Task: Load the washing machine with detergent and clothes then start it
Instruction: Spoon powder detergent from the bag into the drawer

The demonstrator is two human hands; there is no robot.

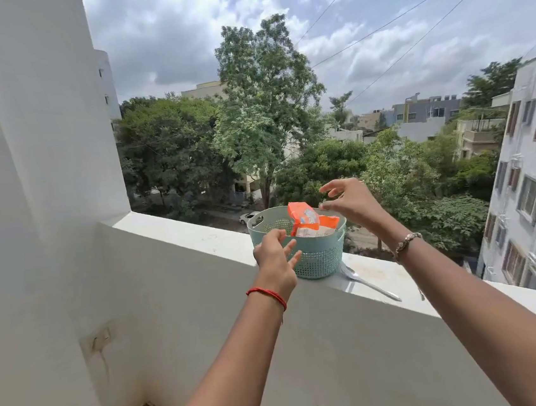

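Where the balcony wall point(24, 162) meets the parapet, the flat white ledge point(197, 233) acts as the surface, running from left-centre off to the right edge. Trees and buildings beyond, cloudy sky, not relevant.

On the ledge: teal perforated basket point(315, 257), upright, handle slot on its far-left rim. Inside it, an orange-and-white detergent pack point(304, 218) stands tilted, top poking above the rim. Print on the pack is too blurred to read, no brand legible.

Both arms reach forward to the basket. Left hand point(274, 256): fingers spread and curled, at the basket's near-left side, overlapping it in view; contact not certain, nothing gripped. Red thread on that wrist. Right hand point(352, 203): above the basket's right rim, fingers splayed apart, thumb and forefinger nearest the pack but not closed on it; holding nothing. Beaded bracelet point(408, 241) on that wrist.

Metal spoon point(364, 280) lies flat on the ledge just right of the basket, bowl end beside its base.

Wall switch point(100, 340) low on the parapet, left.
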